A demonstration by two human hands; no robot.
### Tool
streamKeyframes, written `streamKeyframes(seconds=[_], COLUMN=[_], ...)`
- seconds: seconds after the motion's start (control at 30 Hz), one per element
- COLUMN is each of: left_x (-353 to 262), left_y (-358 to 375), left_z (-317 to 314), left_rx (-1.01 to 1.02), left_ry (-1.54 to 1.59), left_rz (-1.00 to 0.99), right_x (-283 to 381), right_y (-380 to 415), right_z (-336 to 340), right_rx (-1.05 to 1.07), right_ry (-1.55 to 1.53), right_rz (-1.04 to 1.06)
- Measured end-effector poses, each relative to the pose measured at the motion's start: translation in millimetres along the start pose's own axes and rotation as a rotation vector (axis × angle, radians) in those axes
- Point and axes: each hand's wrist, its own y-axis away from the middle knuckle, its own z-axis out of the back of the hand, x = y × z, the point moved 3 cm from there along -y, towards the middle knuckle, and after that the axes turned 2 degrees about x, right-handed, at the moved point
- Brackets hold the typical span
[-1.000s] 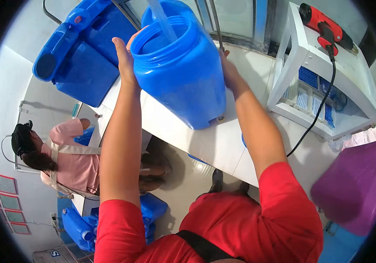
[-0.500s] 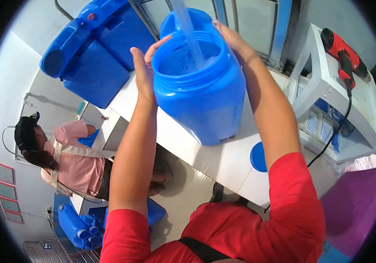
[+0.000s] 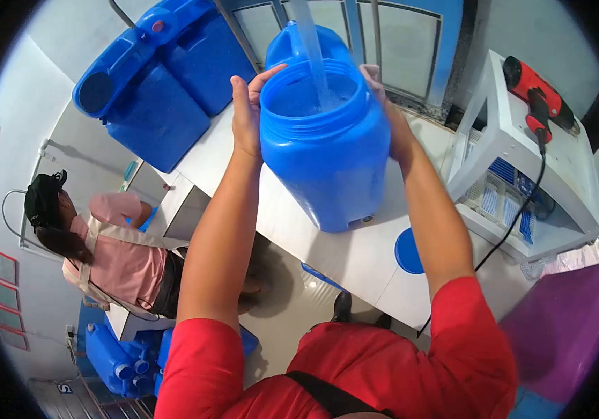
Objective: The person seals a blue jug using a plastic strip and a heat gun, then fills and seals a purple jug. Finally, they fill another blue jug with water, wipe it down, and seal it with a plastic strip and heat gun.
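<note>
A blue plastic water jug [image 3: 327, 167] stands upright on the white counter, its wide threaded mouth uncovered. From above, a stream of water [image 3: 315, 59] pours into that mouth. My left hand [image 3: 247, 115] presses its palm against the jug's left side, thumb raised and fingers reaching behind the neck. On the opposite side, my right hand [image 3: 392, 122] holds the jug near its upper right shoulder, with its fingers partly hidden behind it. A round blue lid [image 3: 409, 251] lies flat on the counter by my right forearm.
Large blue jugs [image 3: 153, 105] stand at the left on the white counter [image 3: 285, 216]. A white shelf [image 3: 516, 150] at the right carries a red heat gun [image 3: 540, 94] with a black cord. A person in a pink shirt [image 3: 121, 237] works at the left; more blue jugs [image 3: 114, 359] sit below.
The view has shifted slightly. My right hand has slid lower along the jug's right side, and the jug sits a little more upright. Water keeps pouring in.
</note>
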Motion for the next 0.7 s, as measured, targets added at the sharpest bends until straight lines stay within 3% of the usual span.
streamKeyframes(seconds=[0.07,0.17,0.23,0.3,0.37,0.43,0.5,0.57,0.63,0.67,0.7], left_x=[2,3,0,-18,-45,-57,-31,-1,14,24,26], left_y=[0,1,1,15,51,107,167,198,188,182,170], left_z=[-2,1,14,9,-7,-35,-52,-78,-91,-87,-85], left_rx=[0.02,0.007,-0.01,-0.007,-0.351,-0.431,-0.386,-0.453,-0.346,-0.254,-0.162], left_ry=[0.017,0.097,-0.262,-0.371,-0.836,-0.728,-0.537,-0.405,-0.127,-0.116,-0.101], left_rz=[0.011,0.035,-0.063,-0.173,-0.523,-0.632,-0.797,-0.702,-0.418,-0.392,-0.369], right_x=[42,91,97,109,108,116,106,102,107,122,128], right_y=[43,93,112,128,151,163,158,152,144,145,147], right_z=[-11,-36,-57,-66,-81,-106,-125,-136,-142,-137,-132], right_rx=[0.02,-0.113,-0.087,-0.27,-0.265,-0.147,-0.042,0.07,0.24,0.157,0.169], right_ry=[0.061,0.238,0.177,0.621,0.767,1.098,1.099,1.101,0.912,0.847,0.846], right_rz=[0.331,0.468,0.399,0.605,0.573,0.649,0.66,0.671,0.744,0.949,0.953])
